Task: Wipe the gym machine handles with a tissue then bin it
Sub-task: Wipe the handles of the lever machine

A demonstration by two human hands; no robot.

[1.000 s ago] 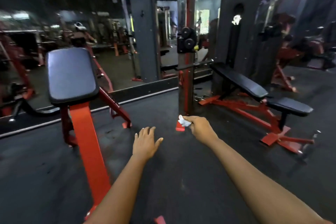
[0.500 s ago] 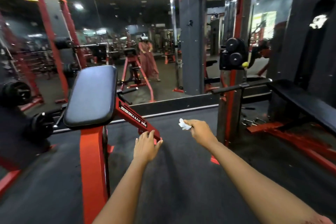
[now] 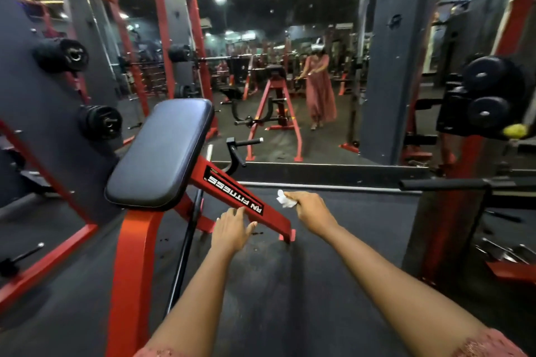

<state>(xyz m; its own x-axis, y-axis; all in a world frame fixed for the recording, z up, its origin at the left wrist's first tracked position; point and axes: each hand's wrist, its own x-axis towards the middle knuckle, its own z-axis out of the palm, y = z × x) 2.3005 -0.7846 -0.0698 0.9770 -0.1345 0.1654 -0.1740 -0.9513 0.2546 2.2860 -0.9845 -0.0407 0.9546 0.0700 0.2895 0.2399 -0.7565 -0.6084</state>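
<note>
Right hand (image 3: 311, 211) pinches crumpled tissue (image 3: 285, 199) right of red frame (image 3: 232, 187), ready for wiping; left hand (image 3: 232, 230) relaxed, fingers straight, empty.

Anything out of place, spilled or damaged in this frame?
Nothing spilled or broken. Only loose metal bars lie jumbled on the floor at far right. The right hand holds the tissue, as expected.

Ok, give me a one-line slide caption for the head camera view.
Right hand pinches a crumpled white tissue while the open left hand hovers by the red gym-machine frame.
</note>
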